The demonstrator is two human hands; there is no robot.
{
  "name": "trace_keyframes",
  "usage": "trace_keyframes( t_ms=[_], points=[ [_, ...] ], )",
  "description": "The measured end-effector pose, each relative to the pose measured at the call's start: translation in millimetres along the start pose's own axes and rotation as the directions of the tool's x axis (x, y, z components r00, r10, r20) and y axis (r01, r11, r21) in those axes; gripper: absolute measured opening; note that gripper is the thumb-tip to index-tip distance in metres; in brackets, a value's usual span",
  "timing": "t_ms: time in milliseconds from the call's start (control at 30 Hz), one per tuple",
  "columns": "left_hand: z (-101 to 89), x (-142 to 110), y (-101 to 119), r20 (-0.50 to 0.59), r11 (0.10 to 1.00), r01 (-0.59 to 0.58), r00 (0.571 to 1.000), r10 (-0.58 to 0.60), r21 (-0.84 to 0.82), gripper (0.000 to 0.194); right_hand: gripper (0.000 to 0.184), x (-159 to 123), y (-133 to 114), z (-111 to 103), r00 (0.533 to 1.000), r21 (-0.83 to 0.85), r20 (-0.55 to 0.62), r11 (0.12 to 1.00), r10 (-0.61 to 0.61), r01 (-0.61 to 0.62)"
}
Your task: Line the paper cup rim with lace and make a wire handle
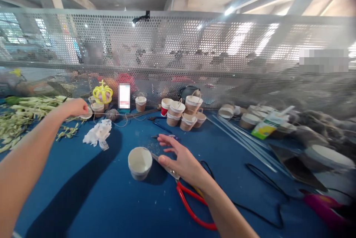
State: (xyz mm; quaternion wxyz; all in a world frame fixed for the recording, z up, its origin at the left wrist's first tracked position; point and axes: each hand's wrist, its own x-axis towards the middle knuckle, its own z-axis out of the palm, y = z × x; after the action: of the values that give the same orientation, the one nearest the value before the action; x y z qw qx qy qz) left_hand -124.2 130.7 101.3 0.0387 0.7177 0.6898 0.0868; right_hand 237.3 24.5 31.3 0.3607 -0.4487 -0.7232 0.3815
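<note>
My left hand (78, 107) reaches far out at the left, its fingers curled closed. What they hold, if anything, is hidden. Close beneath it is a pale cup rim (86, 114), and a thin string runs from about there toward a grey ball of twine (112, 114). My right hand (178, 156) hovers palm down with its fingers apart and nothing in them. Below it lie red-handled scissors (191, 215), their blades partly covered by the hand. Just left of the blades stands a white paper cup (139, 165), upright, its mouth toward me.
Crumpled white tissue (98, 133) and cut plant stems (27, 115) lie left. Small twine-handled cup baskets (176, 108) stand at the back before a perforated metal screen (178, 45). Clear rods (244, 141), a black cable (267, 178) and a green-and-yellow carton (265, 126) are right.
</note>
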Motion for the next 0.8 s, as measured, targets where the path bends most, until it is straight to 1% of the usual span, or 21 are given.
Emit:
trace_keyframes(
  t_ms=[67,133,167,200,233,267,300,333,367,433,500,533,567,600,667,733,800],
  points=[
    [-23.5,-18.8,-6.7,-0.077,0.996,0.093,0.993,-0.091,0.018,0.006,0.058,0.2,-0.3,-0.8,0.999,0.013,-0.036,1.0,-0.014,0.014],
    [-40.4,-38.1,-6.5,-0.167,0.989,0.146,0.975,-0.144,0.002,0.016,0.053,0.6,-1.2,0.2,0.997,0.023,-0.077,1.0,-0.012,0.014],
    [-45.7,-47.7,-3.1,-0.229,0.985,0.171,0.958,-0.174,-0.036,0.021,0.049,0.7,-2.1,1.5,0.995,0.037,-0.097,0.999,-0.009,0.012],
    [-49.1,-57.2,2.7,-0.368,0.965,0.155,0.902,-0.225,-0.21,0.022,0.045,0.8,-3.4,3.4,0.993,0.06,-0.119,0.998,-0.004,0.011],
    [-51.0,-66.3,10.7,-0.476,0.914,0.064,0.838,-0.266,-0.4,0.021,0.041,0.6,-5.4,5.7,0.99,0.092,-0.144,0.996,0.004,0.01],
    [-51.9,-74.7,20.6,-0.55,0.826,-0.094,0.787,-0.28,-0.555,0.018,0.037,0.1,-8.0,8.5,0.985,0.129,-0.172,0.992,0.016,0.006],
    [-52.5,-82.4,31.7,-0.616,0.703,-0.287,0.741,-0.268,-0.651,0.018,0.033,-0.8,-11.5,11.6,0.979,0.17,-0.2,0.985,0.033,0.001],
    [-53.2,-89.1,43.5,-0.648,0.578,-0.43,0.723,-0.241,-0.694,0.018,0.029,-1.9,-15.7,14.8,0.972,0.213,-0.229,0.977,0.054,-0.004],
    [-54.1,-94.6,55.2,-0.67,0.479,-0.519,0.709,-0.222,-0.708,0.019,0.026,-3.2,-20.5,18.1,0.965,0.254,-0.249,0.967,0.076,-0.011],
    [-56.1,-101.7,76.6,-0.698,0.313,-0.629,0.681,-0.22,-0.712,0.021,0.023,-5.8,-31.1,23.7,0.96,0.334,-0.259,0.943,0.102,-0.01],
    [-55.4,-103.1,94.3,-0.693,0.159,-0.675,0.69,-0.212,-0.721,0.016,0.025,-7.7,-41.1,27.4,0.971,0.407,-0.214,0.913,0.106,-0.01],
    [-52.7,-101.7,101.8,-0.682,0.087,-0.68,0.706,-0.19,-0.728,0.013,0.027,-8.5,-45.3,28.5,0.976,0.449,-0.195,0.894,0.098,0.0],
    [-47.9,-99.2,108.5,-0.665,0.014,-0.67,0.733,-0.142,-0.742,0.012,0.028,-9.2,-48.7,29.1,0.978,0.495,-0.191,0.868,0.089,0.018],
    [-40.9,-95.7,114.4,-0.652,-0.058,-0.659,0.751,-0.109,-0.75,0.011,0.026,-10.2,-51.3,29.4,0.977,0.544,-0.199,0.838,0.075,0.047],
    [-21.0,-87.2,123.2,-0.604,-0.191,-0.605,0.794,-0.07,-0.773,0.012,0.026,-13.0,-54.2,30.0,0.968,0.615,-0.248,0.778,0.039,0.127],
    [3.0,-78.4,127.1,-0.476,-0.265,-0.479,0.876,-0.08,-0.837,0.011,0.031,-17.0,-54.0,30.9,0.952,0.631,-0.306,0.748,-0.005,0.207],
    [25.6,-70.4,125.5,-0.318,-0.319,-0.334,0.942,-0.104,-0.887,0.01,0.026,-21.3,-51.8,32.3,0.937,0.597,-0.347,0.762,-0.036,0.251]
  ],
)
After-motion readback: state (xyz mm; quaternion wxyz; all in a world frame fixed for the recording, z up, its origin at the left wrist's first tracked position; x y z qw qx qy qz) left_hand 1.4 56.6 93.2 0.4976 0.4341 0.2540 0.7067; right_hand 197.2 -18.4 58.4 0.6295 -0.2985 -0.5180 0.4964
